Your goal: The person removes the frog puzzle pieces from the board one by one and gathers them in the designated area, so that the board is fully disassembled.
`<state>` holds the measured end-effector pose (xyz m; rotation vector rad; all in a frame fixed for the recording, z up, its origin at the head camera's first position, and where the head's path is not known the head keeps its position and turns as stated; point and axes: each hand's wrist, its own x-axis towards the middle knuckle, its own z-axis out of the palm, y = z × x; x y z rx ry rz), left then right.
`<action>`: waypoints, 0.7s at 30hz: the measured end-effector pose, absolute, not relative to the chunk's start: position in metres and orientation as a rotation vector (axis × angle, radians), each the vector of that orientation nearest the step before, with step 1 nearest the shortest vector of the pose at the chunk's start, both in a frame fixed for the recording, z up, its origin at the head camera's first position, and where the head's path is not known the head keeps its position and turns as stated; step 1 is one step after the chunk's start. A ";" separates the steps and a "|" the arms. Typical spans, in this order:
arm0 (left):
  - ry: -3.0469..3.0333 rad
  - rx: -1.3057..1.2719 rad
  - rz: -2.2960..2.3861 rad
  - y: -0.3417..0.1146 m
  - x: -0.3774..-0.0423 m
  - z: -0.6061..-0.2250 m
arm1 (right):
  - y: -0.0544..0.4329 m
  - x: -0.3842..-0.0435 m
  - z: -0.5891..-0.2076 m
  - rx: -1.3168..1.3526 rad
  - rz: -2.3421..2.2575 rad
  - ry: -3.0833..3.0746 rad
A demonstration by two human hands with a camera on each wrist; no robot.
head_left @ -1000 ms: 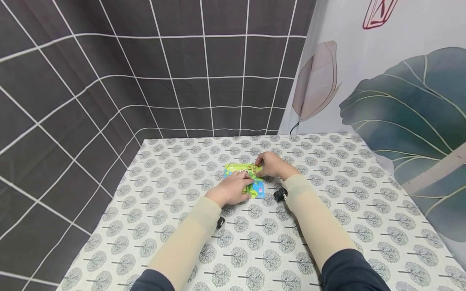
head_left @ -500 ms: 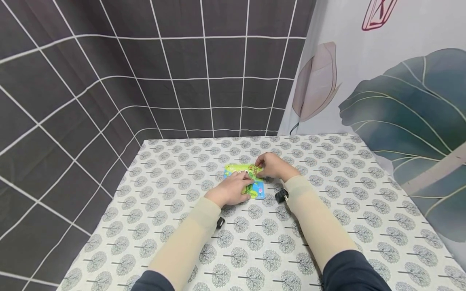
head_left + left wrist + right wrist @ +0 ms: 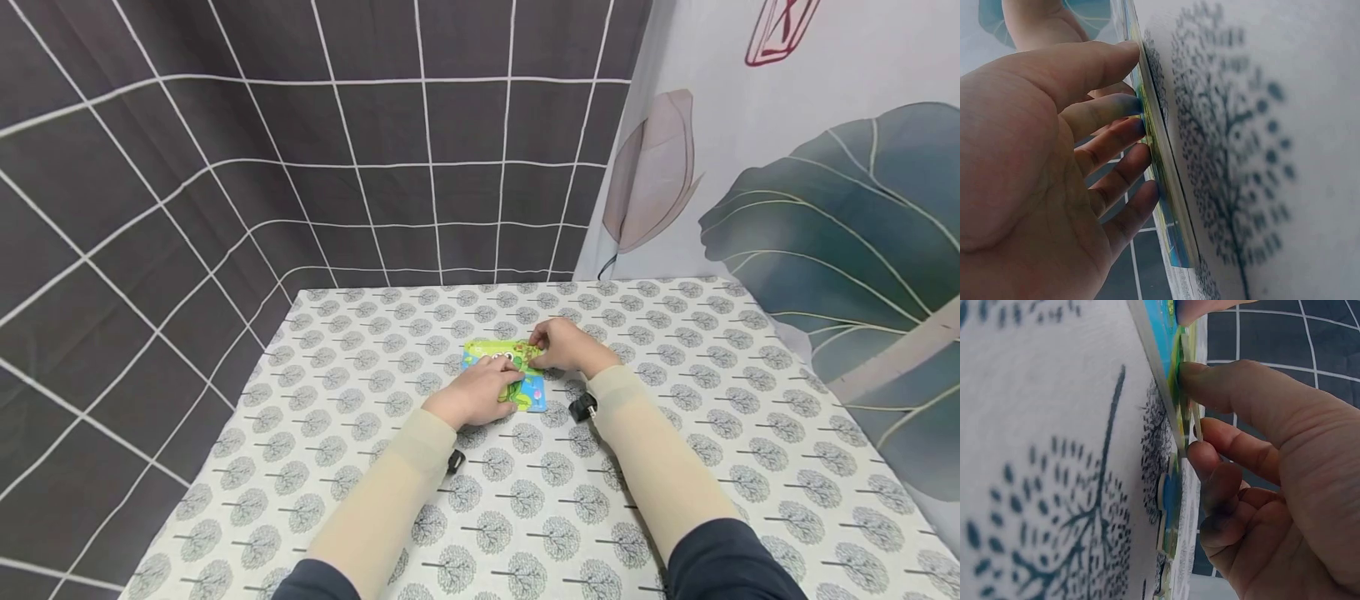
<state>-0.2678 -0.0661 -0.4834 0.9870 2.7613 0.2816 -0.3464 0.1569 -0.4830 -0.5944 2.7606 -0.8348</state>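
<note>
Head view first: where does the flat, rectangular green-and-blue cartoon board sit?

Flat on the table, which wears a white cloth printed with grey trees. Cloth stretches well past the board to left and right. The far table edge lies beyond it, before the dark grey curtain with white grid lines.

And the left hand?

Its grip is released: fingertips rest spread on the board's face, and the thumb tip touches the near edge. The board's corner nearest the right arm pokes out uncovered.

What about the right hand?

It is over the board's right side, its grip pinching a thin, pale-edged flat piece between thumb and fingertips. Past the board's corner, the right wrist view shows a green-and-blue knobbed edge; whether it is a separate piece, I can't tell.

Any writing?

A red-outlined mark on the white leaf-printed curtain, cut by the top of the view and unreadable. The board's printing is partly hidden under the hands; cartoon eyes show.
</note>
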 end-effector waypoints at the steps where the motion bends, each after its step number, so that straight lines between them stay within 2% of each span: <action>1: 2.761 0.986 0.285 -0.066 -0.268 -0.483 | 0.158 -0.347 -0.484 -0.588 -0.844 2.760; 21: 2.758 0.969 0.290 -0.066 -0.268 -0.483 | 0.197 -0.337 -0.487 -0.497 -0.914 2.859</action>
